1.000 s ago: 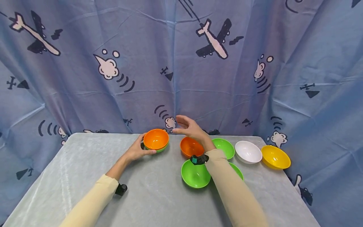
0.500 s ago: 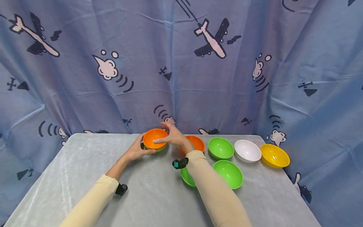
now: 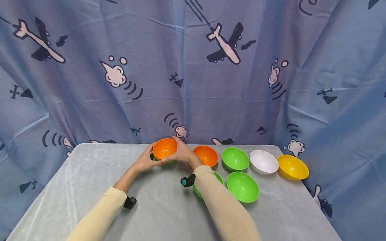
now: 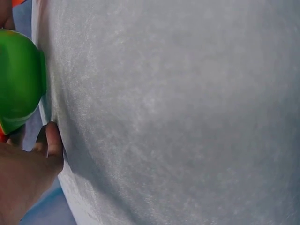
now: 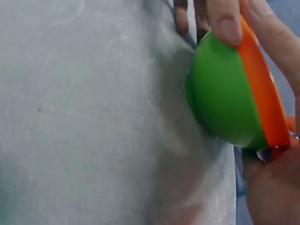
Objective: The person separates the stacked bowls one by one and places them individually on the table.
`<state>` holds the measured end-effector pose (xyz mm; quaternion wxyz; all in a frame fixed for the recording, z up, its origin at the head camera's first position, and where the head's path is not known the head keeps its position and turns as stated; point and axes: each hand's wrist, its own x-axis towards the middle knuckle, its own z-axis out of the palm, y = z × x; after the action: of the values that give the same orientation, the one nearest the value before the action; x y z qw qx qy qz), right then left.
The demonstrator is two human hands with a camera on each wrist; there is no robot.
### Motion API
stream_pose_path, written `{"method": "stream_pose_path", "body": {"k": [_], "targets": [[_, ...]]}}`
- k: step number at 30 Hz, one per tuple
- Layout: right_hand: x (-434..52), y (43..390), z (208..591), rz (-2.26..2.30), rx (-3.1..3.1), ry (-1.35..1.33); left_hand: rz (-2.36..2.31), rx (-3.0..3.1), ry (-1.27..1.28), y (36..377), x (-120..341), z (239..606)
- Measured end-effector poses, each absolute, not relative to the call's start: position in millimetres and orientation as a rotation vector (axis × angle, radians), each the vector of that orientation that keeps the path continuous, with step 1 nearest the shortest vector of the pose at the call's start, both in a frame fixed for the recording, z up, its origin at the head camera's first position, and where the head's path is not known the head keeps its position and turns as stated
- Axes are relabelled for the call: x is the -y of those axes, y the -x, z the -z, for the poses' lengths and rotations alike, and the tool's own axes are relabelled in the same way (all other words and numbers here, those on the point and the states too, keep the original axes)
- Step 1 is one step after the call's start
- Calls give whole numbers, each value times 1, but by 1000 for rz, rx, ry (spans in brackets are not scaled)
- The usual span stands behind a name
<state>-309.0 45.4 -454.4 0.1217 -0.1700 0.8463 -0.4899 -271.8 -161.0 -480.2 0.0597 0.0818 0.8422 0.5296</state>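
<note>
At the back of the table, an orange bowl [image 3: 165,148] sits nested in a green bowl [image 5: 222,89] of similar size. My left hand [image 3: 146,161] curves round the pair from the left, thumb along the front. From the right, my right hand [image 3: 184,153] grips the orange bowl's side, its thumb near the left thumb at the front. In the right wrist view, the orange rim stands out above the green wall. Only the green underside shows well in the left wrist view, with my left fingers close by. Most of the green bowl is hidden in the head view.
Right of the hands stand another orange bowl [image 3: 205,155], a green bowl [image 3: 235,159], a white bowl [image 3: 263,162] and a yellow bowl [image 3: 293,167]. Nearer, a green bowl [image 3: 243,187] stands beside another, partly behind the right sleeve [image 3: 224,204]. A blue curtain [image 3: 144,67] hangs behind the table.
My right hand has come left and down from above the table's back edge onto the right side of the nested bowls. My left hand stays round them.
</note>
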Motion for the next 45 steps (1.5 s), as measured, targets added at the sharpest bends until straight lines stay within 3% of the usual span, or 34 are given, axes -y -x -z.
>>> {"method": "stream_pose_path", "body": {"k": [11, 23, 45], "targets": [[-47, 311, 463, 1422, -2542, 544, -1611, -2548, -253, 273, 160, 482], [-53, 312, 442, 1464, -2563, 562, -1594, -2540, -280, 272, 159, 480], [-119, 322, 399, 1436, -2502, 680, -1547, -2537, -178, 269, 156, 478]]}}
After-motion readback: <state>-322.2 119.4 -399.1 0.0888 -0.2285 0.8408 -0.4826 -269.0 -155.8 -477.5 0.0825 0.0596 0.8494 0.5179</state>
